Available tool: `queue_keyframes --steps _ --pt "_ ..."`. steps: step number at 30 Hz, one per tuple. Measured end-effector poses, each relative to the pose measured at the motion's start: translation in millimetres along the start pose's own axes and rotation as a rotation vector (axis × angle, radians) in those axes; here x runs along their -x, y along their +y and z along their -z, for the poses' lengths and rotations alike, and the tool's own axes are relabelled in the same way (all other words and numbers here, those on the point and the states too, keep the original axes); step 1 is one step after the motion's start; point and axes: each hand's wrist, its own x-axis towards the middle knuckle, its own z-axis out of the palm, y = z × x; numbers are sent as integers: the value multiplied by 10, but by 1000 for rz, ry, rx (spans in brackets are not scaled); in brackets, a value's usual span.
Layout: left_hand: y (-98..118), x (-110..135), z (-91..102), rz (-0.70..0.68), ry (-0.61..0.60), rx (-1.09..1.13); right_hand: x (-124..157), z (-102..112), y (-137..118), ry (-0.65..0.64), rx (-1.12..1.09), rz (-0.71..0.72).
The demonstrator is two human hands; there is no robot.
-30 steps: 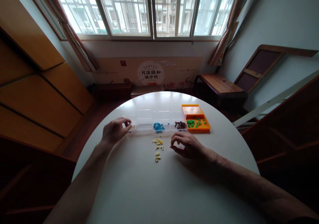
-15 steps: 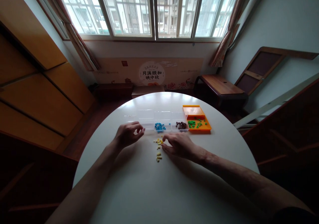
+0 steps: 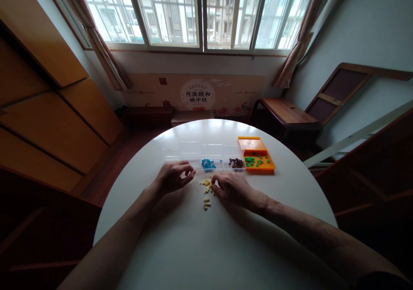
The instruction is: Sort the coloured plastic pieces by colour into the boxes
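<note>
Small pale and bright yellow bricks [image 3: 207, 190] lie in a loose pile on the white round table [image 3: 200, 247]. My right hand [image 3: 234, 189] is at the pile's right side, thumb and index finger closing in a pinch on a small yellow brick, mostly hidden by the fingertips. To the left of the pile, my left hand [image 3: 174, 176] hovers over the table with curled fingers, a gap between thumb and index finger, and nothing visible in it. Behind the hands stands a clear compartment box [image 3: 218, 169] holding blue bricks [image 3: 208, 164] and dark brown bricks [image 3: 235, 163].
An orange tray [image 3: 269, 168] with green bricks [image 3: 249, 161] sits against the box's right end. The clear box's lids [image 3: 189, 148] lie open toward the window. Beyond the table's far edge are a wooden stool-like seat [image 3: 288, 110] and a printed cardboard panel [image 3: 238, 90].
My left hand has moved right, nearer the yellow pile, and its finger and thumb have parted a little. My right thumb and index finger have drawn closer together at the pile.
</note>
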Motion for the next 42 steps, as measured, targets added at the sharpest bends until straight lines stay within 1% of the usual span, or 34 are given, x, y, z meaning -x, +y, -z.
queue_keyframes --steps 3,7,14,20,24,28,31,37,40,42 --pt "19 -4 -33 -15 -9 1 10 -5 17 12 -53 64" --pt "24 -1 -53 -6 -18 -2 -2 -7 41 10 -94 73" --pt "72 -26 -47 -48 -21 20 2 -42 80 8 -37 96" --pt "150 -56 -57 -93 -6 21 13 -48 87 -51 11 61" --pt "227 -78 -68 -120 1 43 76 -19 119 -77 34 17" --pt "300 -100 -99 -143 -40 82 127 -13 157 -56 10 1" --pt "312 -111 -118 -155 -65 78 110 -16 160 -32 -5 15" --pt "274 -99 -126 -126 -88 79 50 -51 169 -20 3 36" --pt "291 -98 -141 -137 -87 87 69 -83 206 -11 1 21" --pt "317 -106 -156 -146 -79 91 95 -89 236 5 -37 -1"
